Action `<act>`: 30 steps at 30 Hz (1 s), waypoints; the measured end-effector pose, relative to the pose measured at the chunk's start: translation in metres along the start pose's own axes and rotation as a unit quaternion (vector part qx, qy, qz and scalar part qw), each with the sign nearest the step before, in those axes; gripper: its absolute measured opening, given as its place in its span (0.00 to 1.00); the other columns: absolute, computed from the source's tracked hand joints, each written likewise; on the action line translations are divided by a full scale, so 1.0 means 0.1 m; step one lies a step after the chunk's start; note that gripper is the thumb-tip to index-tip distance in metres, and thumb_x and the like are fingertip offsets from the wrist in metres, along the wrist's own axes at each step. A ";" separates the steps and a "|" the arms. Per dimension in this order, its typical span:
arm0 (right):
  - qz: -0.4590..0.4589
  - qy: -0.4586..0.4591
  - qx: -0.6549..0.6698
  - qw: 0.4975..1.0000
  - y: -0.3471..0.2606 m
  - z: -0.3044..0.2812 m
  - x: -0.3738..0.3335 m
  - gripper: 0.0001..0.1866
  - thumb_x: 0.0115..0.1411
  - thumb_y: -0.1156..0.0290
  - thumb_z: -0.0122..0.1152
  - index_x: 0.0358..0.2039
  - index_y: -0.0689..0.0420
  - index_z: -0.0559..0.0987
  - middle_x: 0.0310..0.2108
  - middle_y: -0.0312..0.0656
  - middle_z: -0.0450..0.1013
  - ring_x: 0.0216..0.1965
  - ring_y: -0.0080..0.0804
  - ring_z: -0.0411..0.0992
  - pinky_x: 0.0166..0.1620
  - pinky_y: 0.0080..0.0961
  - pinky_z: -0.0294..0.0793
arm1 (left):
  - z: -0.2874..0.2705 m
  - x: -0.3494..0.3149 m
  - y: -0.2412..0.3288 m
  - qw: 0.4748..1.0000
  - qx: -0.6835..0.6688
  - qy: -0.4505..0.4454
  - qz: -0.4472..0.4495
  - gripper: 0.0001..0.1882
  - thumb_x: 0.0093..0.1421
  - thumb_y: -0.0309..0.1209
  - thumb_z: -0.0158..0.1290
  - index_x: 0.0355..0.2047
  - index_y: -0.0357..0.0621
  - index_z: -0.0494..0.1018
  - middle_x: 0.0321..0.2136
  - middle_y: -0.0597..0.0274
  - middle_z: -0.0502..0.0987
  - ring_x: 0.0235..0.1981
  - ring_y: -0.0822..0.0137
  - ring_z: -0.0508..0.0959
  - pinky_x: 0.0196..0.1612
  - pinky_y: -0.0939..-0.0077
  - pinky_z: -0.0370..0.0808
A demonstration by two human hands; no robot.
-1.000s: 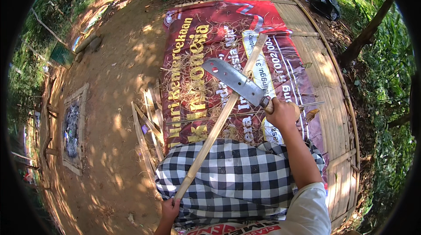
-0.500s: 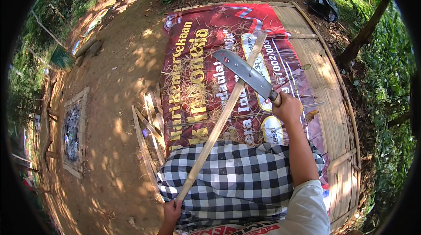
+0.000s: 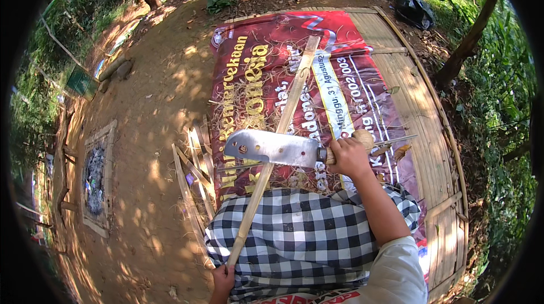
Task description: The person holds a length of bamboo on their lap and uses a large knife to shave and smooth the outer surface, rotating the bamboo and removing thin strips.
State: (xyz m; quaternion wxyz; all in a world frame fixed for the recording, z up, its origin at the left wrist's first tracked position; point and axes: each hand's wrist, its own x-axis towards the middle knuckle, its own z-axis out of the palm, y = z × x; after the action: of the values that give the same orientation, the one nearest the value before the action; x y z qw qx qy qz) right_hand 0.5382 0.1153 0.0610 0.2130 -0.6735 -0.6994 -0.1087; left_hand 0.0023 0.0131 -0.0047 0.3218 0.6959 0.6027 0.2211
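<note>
My left hand (image 3: 223,279), low in the view, is closed round the near end of a long bamboo strip (image 3: 258,195). The strip slants up and away to the right, across my lap and over a red printed banner (image 3: 362,35). My right hand (image 3: 349,155) grips the wooden handle of a machete (image 3: 280,146). Its broad steel blade points left and lies across the strip near its middle; whether edge and wood touch I cannot tell. A black-and-white checked cloth (image 3: 306,224) covers my legs. Curly shavings (image 3: 249,97) are scattered over the banner.
The banner lies on a bamboo-slat platform (image 3: 422,117). Several split bamboo pieces (image 3: 190,182) lie at its left side. Farther left is a framed ash pit (image 3: 96,182) in the dirt ground. A black plastic bag (image 3: 415,9) and tree trunks (image 3: 470,43) stand beyond the right edge.
My right hand has brought the machete nearer and to the left, and its blade has turned from slanting to nearly level. The strip's far end has swung left. My left hand keeps its hold.
</note>
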 end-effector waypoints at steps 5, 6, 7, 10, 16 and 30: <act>0.414 0.035 -0.023 0.909 0.46 -0.11 -0.01 0.17 0.45 0.64 0.64 0.32 0.61 0.76 0.25 0.52 0.76 0.28 0.50 0.76 0.34 0.43 0.75 | 0.01 -0.01 -0.07 1.000 -0.007 -0.011 0.005 0.22 0.57 0.36 0.55 0.13 0.35 0.64 0.07 0.58 0.60 0.11 0.72 0.61 0.15 0.69 0.59; 0.418 0.026 -0.023 0.908 0.49 -0.15 -0.06 0.16 0.45 0.64 0.64 0.32 0.60 0.76 0.25 0.52 0.76 0.28 0.50 0.76 0.34 0.44 0.75 | 0.02 0.03 -0.09 1.000 -0.014 -0.017 0.009 0.22 0.57 0.36 0.55 0.13 0.35 0.64 0.07 0.58 0.61 0.11 0.72 0.61 0.15 0.69 0.59; 0.423 0.016 -0.021 0.906 0.48 -0.16 -0.15 0.16 0.45 0.64 0.63 0.32 0.60 0.76 0.24 0.52 0.76 0.28 0.51 0.76 0.34 0.44 0.75 | 0.04 0.05 -0.13 0.999 -0.033 -0.012 0.024 0.22 0.57 0.36 0.55 0.13 0.34 0.64 0.07 0.58 0.61 0.11 0.72 0.62 0.15 0.69 0.59; 0.395 -0.037 -0.015 0.918 0.34 -0.16 -0.23 0.16 0.44 0.63 0.63 0.31 0.60 0.77 0.24 0.52 0.76 0.29 0.52 0.76 0.35 0.45 0.75 | 0.06 0.02 -0.21 0.996 -0.077 -0.001 0.046 0.21 0.57 0.36 0.54 0.14 0.34 0.66 0.07 0.60 0.62 0.10 0.72 0.63 0.15 0.70 0.59; 0.394 -0.083 0.057 0.914 0.04 -0.08 -0.01 0.19 0.44 0.63 0.63 0.34 0.62 0.79 0.27 0.55 0.76 0.31 0.53 0.76 0.39 0.44 0.75 | 0.06 0.05 -0.17 0.999 -0.009 -0.016 0.028 0.20 0.57 0.35 0.55 0.15 0.33 0.66 0.08 0.59 0.62 0.11 0.72 0.64 0.16 0.71 0.61; 0.352 0.195 0.523 0.752 0.06 -0.10 -0.10 0.07 0.57 0.74 0.61 0.31 0.63 0.72 0.19 0.37 0.70 0.18 0.22 0.69 0.23 0.22 0.70 | 0.02 0.05 0.11 0.999 -0.039 -0.014 -0.013 0.18 0.57 0.37 0.57 0.19 0.33 0.72 0.08 0.59 0.64 0.11 0.74 0.64 0.16 0.72 0.61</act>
State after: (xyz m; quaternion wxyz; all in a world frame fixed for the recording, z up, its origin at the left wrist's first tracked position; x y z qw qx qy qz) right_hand 0.5453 0.1019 0.0646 0.6867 -0.6199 -0.3038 0.2278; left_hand 0.0129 0.0173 0.0012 0.3603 0.6781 0.5978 0.2305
